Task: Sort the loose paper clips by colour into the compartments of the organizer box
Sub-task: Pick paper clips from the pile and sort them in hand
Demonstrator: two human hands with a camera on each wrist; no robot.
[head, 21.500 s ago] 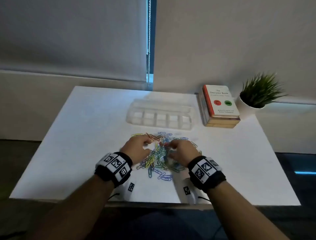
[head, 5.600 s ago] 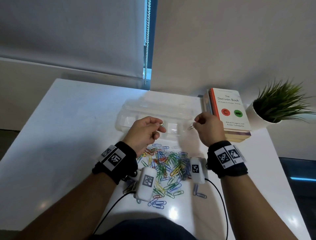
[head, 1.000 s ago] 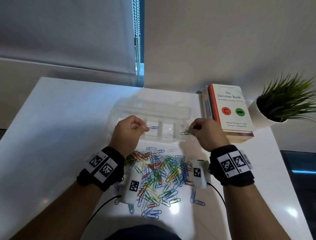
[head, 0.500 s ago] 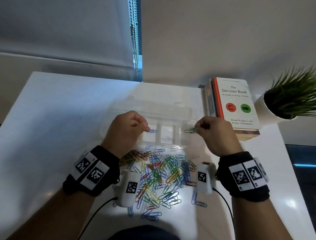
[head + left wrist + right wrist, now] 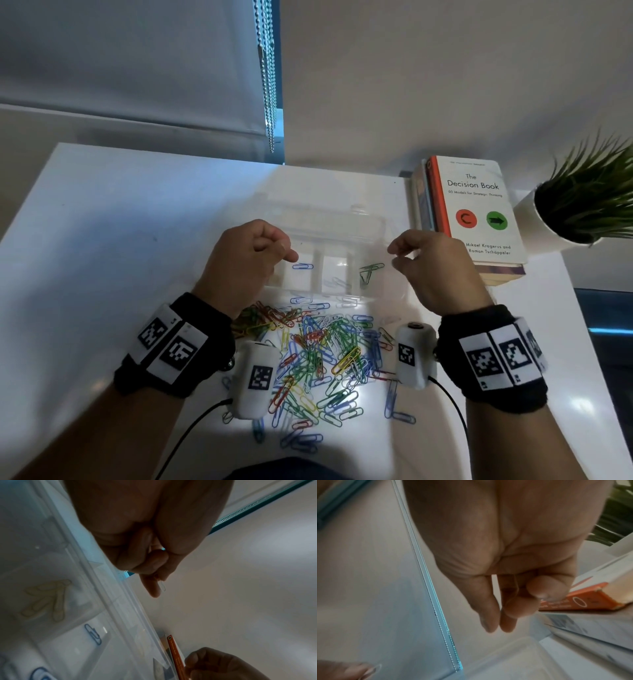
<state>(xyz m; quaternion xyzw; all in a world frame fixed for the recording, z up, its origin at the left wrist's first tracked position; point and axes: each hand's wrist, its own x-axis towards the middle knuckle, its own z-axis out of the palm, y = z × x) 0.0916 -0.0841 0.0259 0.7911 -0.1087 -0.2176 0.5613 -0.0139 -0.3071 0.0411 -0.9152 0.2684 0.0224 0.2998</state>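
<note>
On my feed the clear plastic organizer box (image 5: 356, 222) sits open on the white table (image 5: 120, 222), and both hands hover over its near row of compartments. My left hand (image 5: 253, 260) is curled above the box's left part. Its thumb and forefinger pinch a pale wire paper clip (image 5: 162, 586), whose loop sticks out past the fingertip. Just below those fingers, a blue wire paper clip (image 5: 303, 266) lies flat in one compartment. The compartment to its left holds a few yellowish paper clips (image 5: 46, 601). My right hand (image 5: 431, 267) hangs above the box's right end with its fingers loose and apart, grasping nothing. Two green wire paper clips (image 5: 368, 272) lie in the compartment beneath it. The heap of mixed coloured paper clips (image 5: 318, 356) lies on the table on the near side of the box. An orange-spined white book (image 5: 476, 212) lies right of the box, with a potted green plant (image 5: 589, 202) beyond it.
</note>
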